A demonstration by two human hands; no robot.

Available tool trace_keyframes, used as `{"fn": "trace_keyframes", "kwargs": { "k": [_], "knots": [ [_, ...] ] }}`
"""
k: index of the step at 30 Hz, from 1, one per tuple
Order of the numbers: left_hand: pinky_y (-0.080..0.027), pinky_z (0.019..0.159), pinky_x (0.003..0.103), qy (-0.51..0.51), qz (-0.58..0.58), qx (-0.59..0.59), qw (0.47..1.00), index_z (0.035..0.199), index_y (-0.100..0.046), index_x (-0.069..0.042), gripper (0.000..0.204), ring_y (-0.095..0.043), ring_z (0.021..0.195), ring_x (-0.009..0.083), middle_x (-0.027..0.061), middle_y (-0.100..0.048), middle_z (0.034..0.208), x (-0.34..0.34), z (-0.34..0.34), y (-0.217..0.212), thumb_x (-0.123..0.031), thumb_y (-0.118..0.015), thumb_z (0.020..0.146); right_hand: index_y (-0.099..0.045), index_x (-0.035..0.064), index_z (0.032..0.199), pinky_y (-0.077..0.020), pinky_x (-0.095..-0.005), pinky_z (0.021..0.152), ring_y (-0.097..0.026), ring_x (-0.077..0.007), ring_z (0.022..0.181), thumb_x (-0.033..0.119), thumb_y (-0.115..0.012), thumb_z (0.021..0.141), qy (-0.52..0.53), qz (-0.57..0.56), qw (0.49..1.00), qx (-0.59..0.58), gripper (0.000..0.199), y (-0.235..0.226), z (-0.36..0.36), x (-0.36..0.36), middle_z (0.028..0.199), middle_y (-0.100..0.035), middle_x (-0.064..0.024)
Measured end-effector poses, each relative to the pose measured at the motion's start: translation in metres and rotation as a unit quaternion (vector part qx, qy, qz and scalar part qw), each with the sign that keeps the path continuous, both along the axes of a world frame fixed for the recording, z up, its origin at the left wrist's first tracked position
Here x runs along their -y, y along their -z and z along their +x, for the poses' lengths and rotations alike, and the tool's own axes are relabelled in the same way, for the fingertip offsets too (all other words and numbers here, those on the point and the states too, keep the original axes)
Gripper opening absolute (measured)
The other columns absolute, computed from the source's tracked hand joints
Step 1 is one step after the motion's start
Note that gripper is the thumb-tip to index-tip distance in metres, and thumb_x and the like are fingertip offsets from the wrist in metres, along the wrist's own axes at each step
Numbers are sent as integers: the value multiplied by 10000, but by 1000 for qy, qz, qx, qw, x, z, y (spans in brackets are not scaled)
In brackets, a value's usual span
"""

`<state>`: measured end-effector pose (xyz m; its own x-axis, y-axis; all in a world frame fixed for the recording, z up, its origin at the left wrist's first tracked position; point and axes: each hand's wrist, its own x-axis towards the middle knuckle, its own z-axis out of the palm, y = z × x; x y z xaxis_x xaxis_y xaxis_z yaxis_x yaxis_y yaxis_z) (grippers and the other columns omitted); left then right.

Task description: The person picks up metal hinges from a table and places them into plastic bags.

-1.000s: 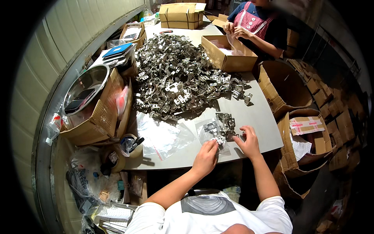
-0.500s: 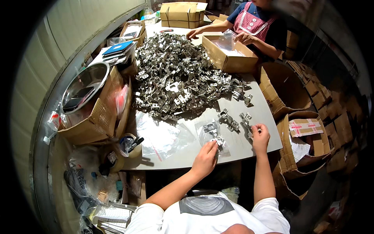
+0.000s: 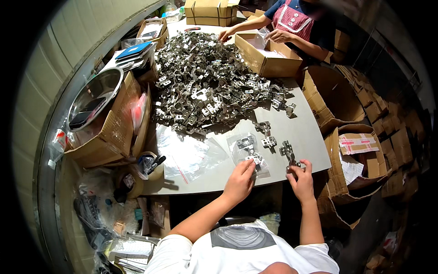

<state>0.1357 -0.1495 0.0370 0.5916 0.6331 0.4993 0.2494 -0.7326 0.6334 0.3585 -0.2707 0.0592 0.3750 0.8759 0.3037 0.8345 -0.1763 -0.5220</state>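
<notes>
In my right hand (image 3: 302, 182) is a metal cabinet hinge (image 3: 287, 151), its near end pinched between thumb and fingers above the right part of the table. My left hand (image 3: 239, 182) has its fingers together at the near end of a bagged cabinet hinge (image 3: 247, 143), which lies with its clear plastic bag (image 3: 236, 154) on the tabletop. Between the two hands, slightly farther off, rests a loose hinge (image 3: 266, 134). A large heap of similar metal hinges (image 3: 200, 86) covers the far middle of the table.
Left of my left hand lie clear zip bags (image 3: 191, 157). A tape roll (image 3: 155, 171) with a black-handled tool sits at the near left edge, beside a carton holding a steel bowl (image 3: 119, 84). Across the table, a co-worker's hands (image 3: 279, 36) are at an open carton (image 3: 269, 64). Cartons (image 3: 335, 171) stand on the right.
My right hand has drawn nearer to me, and the hinge in it has turned and shifted with it. My left hand stays at the bagged hinge. The whole view has shifted slightly.
</notes>
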Motion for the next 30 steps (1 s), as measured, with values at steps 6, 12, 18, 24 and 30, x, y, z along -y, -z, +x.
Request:
{"fn": "trace_keyframes", "kwargs": {
  "k": [6,12,18,24,30],
  "knots": [
    [-457,957,424,13,-13,28,999,1165,-588,13,508,-537,1120,376,174,-560,1239,0,-7,1,117,-574,668,-647,29,923,-520,-384,717,-608,-293,821,-6,-749,723,-48,35,996,62,227,15,-19,28,1083,-489,-127],
    [-453,962,417,18,3,21,1000,1170,-578,49,526,-526,1114,366,171,-563,1241,0,-8,-10,121,-581,650,-602,-14,881,-453,-239,543,-522,-107,640,-8,-661,847,-84,181,936,-290,69,3,-49,29,1061,-429,-78],
    [-433,1006,418,37,-10,37,999,1226,-534,55,581,-495,1182,385,188,-529,1287,-2,-2,-27,126,-563,650,-599,-16,903,-435,-191,510,-490,-51,600,47,-644,893,-92,70,857,-501,78,14,-68,9,1081,-405,-33],
    [-417,1036,436,83,45,12,995,1220,-533,65,568,-466,1238,390,188,-520,1308,1,0,-45,111,-564,655,-580,-1,1013,-432,-206,515,-496,-57,597,91,-615,934,-28,156,607,-779,127,20,-87,-15,1009,-487,-31],
    [-414,1044,452,91,62,62,992,1222,-529,72,593,-484,1238,401,204,-526,1303,11,-5,-38,101,-569,631,-709,72,853,-396,-372,813,-460,-290,1005,70,-706,755,-79,216,973,26,98,23,-105,-30,1164,-462,-93]
  ]
}}
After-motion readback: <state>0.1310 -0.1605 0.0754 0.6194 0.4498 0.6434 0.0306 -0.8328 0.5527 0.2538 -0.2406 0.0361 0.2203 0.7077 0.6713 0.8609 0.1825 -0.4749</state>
